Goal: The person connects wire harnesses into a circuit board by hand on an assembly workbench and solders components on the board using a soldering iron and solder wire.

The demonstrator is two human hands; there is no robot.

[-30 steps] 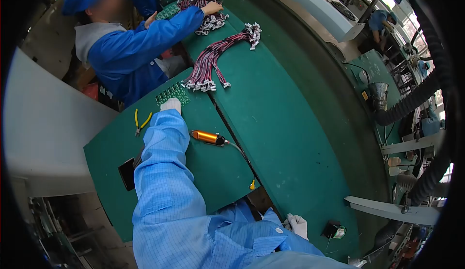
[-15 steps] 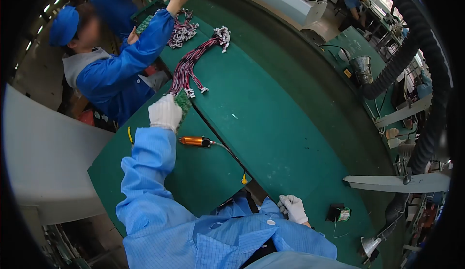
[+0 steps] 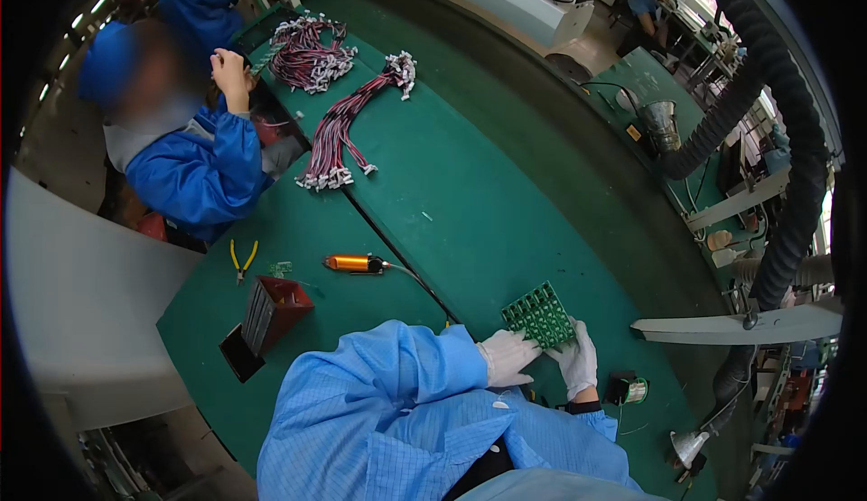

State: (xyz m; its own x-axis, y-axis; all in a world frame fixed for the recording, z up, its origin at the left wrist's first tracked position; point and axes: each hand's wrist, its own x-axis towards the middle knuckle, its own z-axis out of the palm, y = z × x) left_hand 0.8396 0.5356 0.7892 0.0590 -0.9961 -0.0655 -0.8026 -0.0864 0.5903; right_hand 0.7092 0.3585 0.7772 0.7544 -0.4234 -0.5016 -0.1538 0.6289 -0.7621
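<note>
A green circuit board panel (image 3: 539,315), with rows of small parts on it, is held at its near edge above the green bench at the lower right. My left hand (image 3: 508,358), in a white glove, grips the panel's near left corner. At the right corner, my gloved right hand (image 3: 576,363) closes on the same panel. Beside the right hand sits a spool of wire (image 3: 635,390) on a dark holder. An orange air tool (image 3: 352,264) with a hose lies farther left on the bench.
Bundles of red-and-black cables with white connectors (image 3: 339,140) lie up the bench. Yellow-handled cutters (image 3: 241,262) and a dark red bin (image 3: 275,307) are at left. A co-worker in blue (image 3: 194,171) sits at upper left. Black ducts (image 3: 786,140) hang at right.
My left hand has drawn back from the cable bundle, bringing the panel to the lower right. My right hand has risen and taken hold of it too. The co-worker's raised arm has lowered.
</note>
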